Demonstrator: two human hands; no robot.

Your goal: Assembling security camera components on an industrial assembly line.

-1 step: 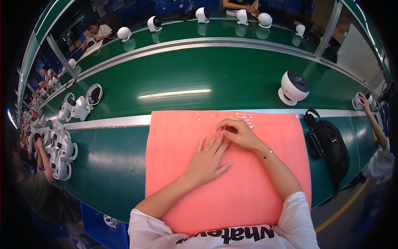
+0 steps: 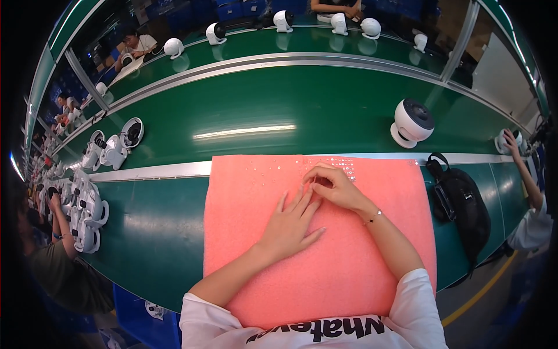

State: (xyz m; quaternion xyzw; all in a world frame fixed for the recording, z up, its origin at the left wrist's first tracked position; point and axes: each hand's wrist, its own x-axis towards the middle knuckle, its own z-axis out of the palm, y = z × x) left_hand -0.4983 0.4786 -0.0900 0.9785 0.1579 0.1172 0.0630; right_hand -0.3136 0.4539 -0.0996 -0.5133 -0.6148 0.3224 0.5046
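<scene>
A soft pink mat (image 2: 250, 291) lies on the green bench in front of me. My left hand (image 2: 285, 227) rests palm down on it, with the fingers spread. My right hand (image 2: 337, 187) is bent over the left fingertips, its thumb and index finger pinched together there. Whatever sits in that pinch is too small to make out. Small shiny clear pieces, like rhinestones (image 2: 343, 163), lie along the mat's far edge, in rows behind my right hand and more loosely to the left. A thin bracelet (image 2: 374, 217) circles my right wrist.
Beyond the mat, a round white device with a dark face (image 2: 414, 119) stands on the green conveyor (image 2: 244, 104). A black bag (image 2: 468, 215) lies at the mat's right. White housings (image 2: 90, 203) are piled on the left. Co-workers' hands (image 2: 54, 202) show at both sides.
</scene>
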